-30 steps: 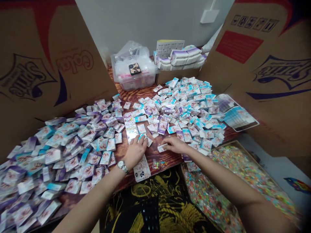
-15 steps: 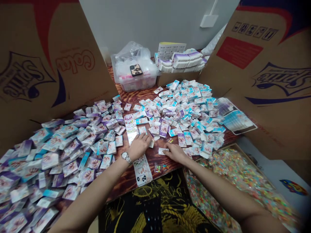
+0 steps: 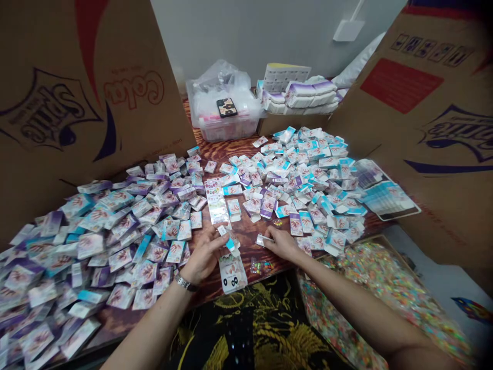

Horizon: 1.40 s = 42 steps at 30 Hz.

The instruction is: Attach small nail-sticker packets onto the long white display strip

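A small blue-edged packet (image 3: 230, 242) lies at about 1 o'clock from the left hand (image 3: 204, 255), its long axis slanting down toward the person, and the curled left fingers (image 3: 215, 238) seem to pinch its lower end against the thumb. A white packet (image 3: 262, 240) lies at about 9 o'clock from the right hand (image 3: 282, 244), its long axis running crosswise, and the right fingers (image 3: 270, 235), pressed together, pinch its near end. Both packets are above the bare wood of the table (image 3: 246, 252), well apart from the piles. A printed card (image 3: 232, 274) lies at 6 o'clock from the blue-edged packet, nearer the left hand, and a small bag of colored bits (image 3: 259, 266) lies at 6 o'clock from the white packet. Heaped packets (image 3: 96, 246) spread at 9 o'clock, more packets (image 3: 304, 185) at 1 o'clock, and a tray of shiny sachets (image 3: 385, 288) sits at 4 o'clock.
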Tool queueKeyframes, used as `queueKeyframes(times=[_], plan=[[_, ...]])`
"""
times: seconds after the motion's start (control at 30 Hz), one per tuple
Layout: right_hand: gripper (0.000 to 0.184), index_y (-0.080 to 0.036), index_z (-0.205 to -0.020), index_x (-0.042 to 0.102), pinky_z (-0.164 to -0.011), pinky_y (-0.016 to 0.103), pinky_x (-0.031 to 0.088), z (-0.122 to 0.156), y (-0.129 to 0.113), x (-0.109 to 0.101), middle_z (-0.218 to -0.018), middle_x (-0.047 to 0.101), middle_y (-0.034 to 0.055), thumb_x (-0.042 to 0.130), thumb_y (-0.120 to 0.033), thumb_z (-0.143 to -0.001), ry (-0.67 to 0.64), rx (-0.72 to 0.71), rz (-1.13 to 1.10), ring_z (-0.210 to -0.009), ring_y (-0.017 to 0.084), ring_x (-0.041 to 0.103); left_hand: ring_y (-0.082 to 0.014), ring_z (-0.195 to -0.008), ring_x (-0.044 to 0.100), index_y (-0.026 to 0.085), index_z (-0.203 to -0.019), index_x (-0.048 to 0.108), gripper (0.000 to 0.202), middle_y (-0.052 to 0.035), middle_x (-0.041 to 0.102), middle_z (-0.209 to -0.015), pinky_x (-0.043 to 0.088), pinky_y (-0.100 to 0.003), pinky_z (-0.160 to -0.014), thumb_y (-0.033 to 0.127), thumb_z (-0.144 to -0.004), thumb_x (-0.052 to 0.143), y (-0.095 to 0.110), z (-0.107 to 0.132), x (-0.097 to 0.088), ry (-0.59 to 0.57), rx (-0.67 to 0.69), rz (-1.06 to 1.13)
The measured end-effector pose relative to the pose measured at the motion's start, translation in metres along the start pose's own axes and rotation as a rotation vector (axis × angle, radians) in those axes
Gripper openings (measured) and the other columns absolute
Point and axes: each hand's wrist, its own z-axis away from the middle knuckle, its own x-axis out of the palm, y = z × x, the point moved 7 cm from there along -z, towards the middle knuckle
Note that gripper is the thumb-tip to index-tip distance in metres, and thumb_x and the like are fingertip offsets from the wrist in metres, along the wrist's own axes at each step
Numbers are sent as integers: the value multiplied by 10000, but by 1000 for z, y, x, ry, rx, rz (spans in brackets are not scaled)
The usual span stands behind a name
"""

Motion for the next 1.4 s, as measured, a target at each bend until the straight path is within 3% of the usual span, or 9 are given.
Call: queueKeyframes(times=[0.1,0.27,0.47,0.63,0.73,0.83,1.07,1.23,1.4], plan=[[235,-204,-1035,515,-603,237,305,0,-1,-2,-921,654,45,540,-316,-830,-1,32,28,-799,190,603,-143,-788,630,205,-1186,496,495,-33,643,-904,529,-284,-720,186,-736,701,0,3,-3,6,-19,100],[185,-185,-885,555,-612,260,323,0,-7,2,-868,644,73,487,-354,-858,-11,4,72,-790,211,603,-161,-863,636,149,-1107,557,394,-61,652,-955,528,-291,-779,154,-738,695,-4,7,-6,-26,-34,177],[144,-174,-883,524,-686,277,384,7,-24,-2,-907,611,78,424,-277,-893,29,-120,61,-813,195,585,-141,-869,639,142,-1014,584,341,-47,657,-993,503,-285,-841,125,-702,723,-7,16,-22,35,-38,180],[244,-188,-1152,455,-770,286,442,28,-72,-49,-999,635,66,431,-279,-927,213,-387,-222,-884,175,609,-140,-914,627,145,-1078,573,428,-62,651,-1059,464,-257,-861,146,-685,743,-5,25,-27,4,-24,63],[234,-204,-1142,502,-813,299,447,39,-104,-69,-1034,641,63,476,-266,-918,287,-556,-247,-935,174,598,-143,-920,624,145,-1091,578,454,-70,657,-1065,443,-270,-881,162,-673,755,-7,27,-26,-26,-25,28],[144,-199,-1006,587,-773,294,453,44,-125,-68,-923,647,48,478,-228,-917,269,-702,-147,-870,167,583,-154,-905,629,152,-1095,577,467,-77,663,-1060,439,-297,-879,184,-668,762,-8,28,-28,-40,-19,10],[187,-173,-967,627,-676,274,436,53,-141,-50,-816,603,52,461,-120,-898,319,-951,300,-769,165,515,-171,-907,632,152,-1120,565,456,-92,668,-1063,438,-339,-889,240,-705,732,-2,34,-31,-73,19,-45],[198,-132,-968,618,-669,286,447,64,-154,-48,-841,617,72,443,-80,-892,349,-1153,507,-756,171,513,-210,-977,607,160,-1155,548,490,-98,638,-1126,446,-379,-896,285,-712,716,12,36,-21,-127,118,-384],[181,-128,-912,615,-708,293,476,62,-159,-52,-837,622,75,436,-102,-903,319,-1133,399,-795,180,524,-233,-1039,563,178,-1179,541,484,-92,610,-1141,425,-381,-923,312,-737,686,25,40,-6,-178,320,-959]])
